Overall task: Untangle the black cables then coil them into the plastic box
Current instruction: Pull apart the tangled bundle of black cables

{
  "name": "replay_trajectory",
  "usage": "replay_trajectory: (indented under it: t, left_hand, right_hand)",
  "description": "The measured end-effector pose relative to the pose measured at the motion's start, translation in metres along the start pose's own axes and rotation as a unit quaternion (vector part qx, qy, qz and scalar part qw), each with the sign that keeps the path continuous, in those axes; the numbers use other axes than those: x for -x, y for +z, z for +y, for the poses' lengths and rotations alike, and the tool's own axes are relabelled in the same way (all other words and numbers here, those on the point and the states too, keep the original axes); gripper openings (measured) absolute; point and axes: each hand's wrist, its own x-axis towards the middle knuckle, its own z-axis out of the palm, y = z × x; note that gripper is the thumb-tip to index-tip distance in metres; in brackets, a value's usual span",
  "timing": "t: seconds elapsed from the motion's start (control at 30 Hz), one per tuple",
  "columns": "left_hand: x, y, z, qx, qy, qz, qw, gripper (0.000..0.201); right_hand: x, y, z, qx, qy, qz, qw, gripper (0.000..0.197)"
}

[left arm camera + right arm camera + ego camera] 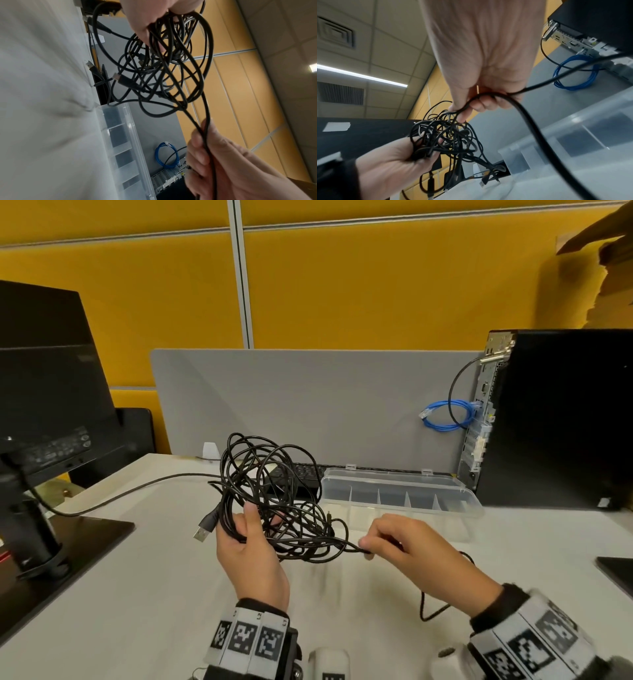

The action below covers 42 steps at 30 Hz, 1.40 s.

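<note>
Both hands are busy: your left hand [251, 546] is gripping the tangled bundle of black cables [274, 494], your right hand [407, 546] is pinching one strand above the white desk [154, 577].

White surface [144, 594] bearing office equipment. At 9 o'clock, a black monitor [48, 378], rear side shown, on a stand with a flat black base [82, 537]; a thin dark lead [137, 487] runs from it across the surface. At 12 o'clock, a grey desk divider [325, 402] before a yellow partition wall [376, 285]; a black keyboard [301, 475] lies at the divider's foot. At 3 o'clock, an upright black computer tower [561, 419], rear ports facing the divider, with a coiled blue network cable [445, 414] hanging just beside them.
</note>
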Motion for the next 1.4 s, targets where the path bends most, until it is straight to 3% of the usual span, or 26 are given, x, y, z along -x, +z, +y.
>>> replay_trajectory:
  t: [0.1, 0.2, 0.33, 0.43, 0.5, 0.57, 0.63, 0.67, 0.8, 0.83, 0.93, 1.1, 1.17, 1.2, 1.27, 1.4]
  left_hand:
    - [-0.002, -0.001, -0.001, 0.003, 0.003, 0.002, 1.000, 0.032]
    - [-0.004, -0.002, -0.002, -0.002, 0.017, 0.008, 1.000, 0.031]
    - [-0.003, -0.003, -0.002, -0.026, 0.022, 0.006, 0.999, 0.033]
    - [-0.008, -0.005, 0.001, -0.031, 0.019, 0.032, 0.999, 0.031]
    - [-0.012, -0.008, 0.003, -0.013, 0.015, 0.051, 0.999, 0.022]
    - [-0.011, -0.007, 0.004, 0.013, -0.004, 0.041, 0.999, 0.009]
    - [-0.007, -0.005, 0.004, 0.017, -0.023, 0.025, 0.999, 0.010]
    - [-0.005, -0.003, 0.005, 0.016, -0.028, 0.017, 0.999, 0.015]
    - [0.004, 0.003, 0.009, 0.005, -0.042, -0.026, 0.999, 0.030]
    - [0.006, 0.003, 0.009, 0.007, -0.047, -0.044, 0.998, 0.028]
    - [0.008, 0.004, 0.011, 0.048, -0.100, -0.101, 0.989, 0.013]
    - [0.012, 0.006, 0.015, 0.088, -0.195, -0.202, 0.956, 0.023]
    - [0.013, 0.005, 0.014, 0.062, -0.211, -0.247, 0.944, 0.022]
    - [0.015, 0.005, 0.015, 0.035, -0.214, -0.272, 0.938, 0.031]
    - [0.015, 0.004, 0.013, -0.021, -0.215, -0.306, 0.927, 0.054]
    - [0.020, 0.004, 0.015, -0.060, -0.209, -0.328, 0.919, 0.067]
  right_hand:
    - [0.001, -0.007, 0.001, -0.035, -0.023, 0.096, 0.994, 0.026]
    - [0.003, -0.012, 0.005, -0.092, -0.052, 0.220, 0.970, 0.026]
    - [0.008, -0.013, 0.009, -0.099, -0.059, 0.299, 0.947, 0.028]
    - [0.014, -0.029, 0.021, -0.173, 0.012, 0.376, 0.910, 0.034]
    - [0.018, -0.047, 0.042, -0.124, 0.084, 0.343, 0.927, 0.036]
    - [0.021, -0.056, 0.058, 0.030, 0.161, 0.211, 0.964, 0.030]
    - [0.024, -0.052, 0.056, 0.175, 0.186, 0.126, 0.958, 0.015]
    - [0.025, -0.045, 0.049, 0.203, 0.166, 0.114, 0.958, 0.020]
    - [0.017, -0.010, 0.013, 0.175, 0.035, 0.010, 0.984, 0.070]
    - [0.014, -0.001, 0.009, 0.158, 0.012, -0.005, 0.987, 0.068]
    - [0.007, 0.004, 0.004, 0.023, 0.009, 0.012, 1.000, 0.013]
    - [0.007, -0.002, 0.013, -0.201, 0.021, 0.046, 0.978, 0.019]
    - [0.007, 0.000, 0.018, -0.188, 0.017, 0.103, 0.977, 0.018]
    - [0.007, 0.001, 0.020, -0.174, 0.015, 0.120, 0.977, 0.016]
    - [0.007, 0.002, 0.021, -0.171, 0.015, 0.129, 0.977, 0.017]
    - [0.011, 0.002, 0.022, -0.166, 0.030, 0.131, 0.977, 0.018]
